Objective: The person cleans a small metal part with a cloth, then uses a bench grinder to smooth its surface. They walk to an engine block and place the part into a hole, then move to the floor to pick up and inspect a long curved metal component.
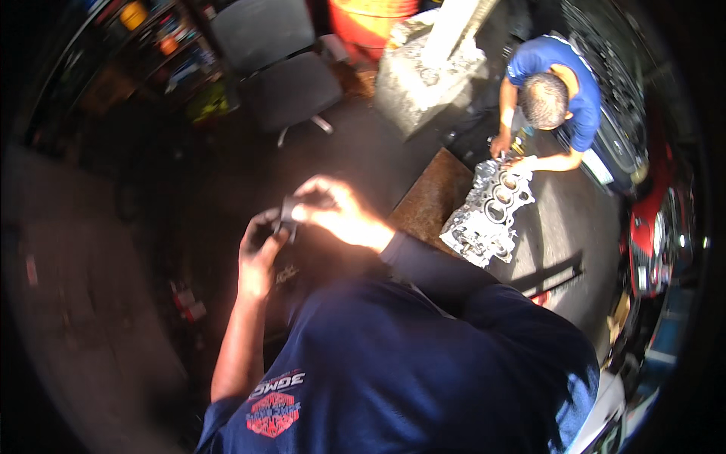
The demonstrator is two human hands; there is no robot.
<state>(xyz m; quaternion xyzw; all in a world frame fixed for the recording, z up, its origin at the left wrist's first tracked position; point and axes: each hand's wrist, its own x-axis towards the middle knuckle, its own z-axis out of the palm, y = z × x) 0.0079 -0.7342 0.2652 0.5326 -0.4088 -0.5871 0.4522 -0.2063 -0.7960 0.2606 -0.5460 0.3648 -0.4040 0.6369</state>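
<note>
In front of my body, both hands meet at a small dark grey part [287,209], too blurred and small for me to tell its kind. My left hand [259,246] has its fingers and thumb closed round the lower side of it. From the right, my right hand [333,210], bright in the sunlight, pinches its upper side between thumb and fingers. To the right of my hands, a silver engine block [495,204] with a row of round cylinder bores lies on a brown rusty surface [432,195]. A co-worker [563,87] in blue bends over its far end, both hands at it.
A dark office chair [291,89] stands ahead, near an orange-red drum [370,26] and a pale concrete block [423,79] with a post. Cluttered shelves [166,45] line the far left. A dark car [612,98] and a red car [656,219] are at right.
</note>
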